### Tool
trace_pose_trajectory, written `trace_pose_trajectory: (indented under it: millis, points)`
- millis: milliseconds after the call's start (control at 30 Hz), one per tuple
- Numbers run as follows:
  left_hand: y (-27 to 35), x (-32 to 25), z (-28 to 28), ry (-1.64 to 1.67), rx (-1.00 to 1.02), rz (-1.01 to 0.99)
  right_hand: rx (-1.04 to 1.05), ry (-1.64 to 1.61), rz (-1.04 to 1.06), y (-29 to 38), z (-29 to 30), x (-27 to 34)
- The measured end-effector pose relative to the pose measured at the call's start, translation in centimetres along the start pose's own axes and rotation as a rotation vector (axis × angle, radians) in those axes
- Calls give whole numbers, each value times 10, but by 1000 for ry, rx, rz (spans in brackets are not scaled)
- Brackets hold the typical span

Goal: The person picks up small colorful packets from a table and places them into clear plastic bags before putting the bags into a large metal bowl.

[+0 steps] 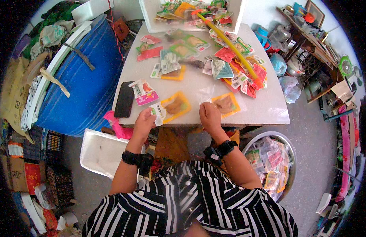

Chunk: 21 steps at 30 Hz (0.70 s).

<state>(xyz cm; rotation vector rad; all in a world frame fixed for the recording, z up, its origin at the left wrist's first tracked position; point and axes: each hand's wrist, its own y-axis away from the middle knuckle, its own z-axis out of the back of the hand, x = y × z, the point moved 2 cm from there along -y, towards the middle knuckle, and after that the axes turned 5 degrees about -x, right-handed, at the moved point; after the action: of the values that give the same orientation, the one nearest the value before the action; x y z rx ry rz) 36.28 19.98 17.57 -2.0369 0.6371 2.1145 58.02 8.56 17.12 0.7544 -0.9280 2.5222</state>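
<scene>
My left hand [146, 121] pinches the white end of a yellow-edged snack packet [174, 107] near the table's front edge. With curled fingers, my right hand [210, 116] grips the edge of a clear plastic bag [241, 103]; another yellow-edged packet [226, 105] lies in or under that bag, which I cannot tell. A white and pink packet [144, 92] lies beyond my left hand, beside a black phone [124, 99]. Farther back are a teal and white packet [170, 61], several green ones [196, 42] and a mixed pile of packets [242, 71] at the right.
A foam box [147, 17] of packets stands at the table's back, with a yellow tube [230, 44] slanting down from it. A blue barrel [82, 77] is at the left. Below the table are a white foam container [101, 152] at left and a metal basin [293, 166] of bagged packets at right.
</scene>
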Motion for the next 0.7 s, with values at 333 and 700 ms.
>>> trace_pose_trajectory:
  millis: [333, 700]
  points:
    - [-7, -17, -31, -430, 19, -132, -22, -37, -13, 1, -4, -5]
    - [24, -26, -33, 18, -43, -340, 110, -178, -38, -9, 6, -3]
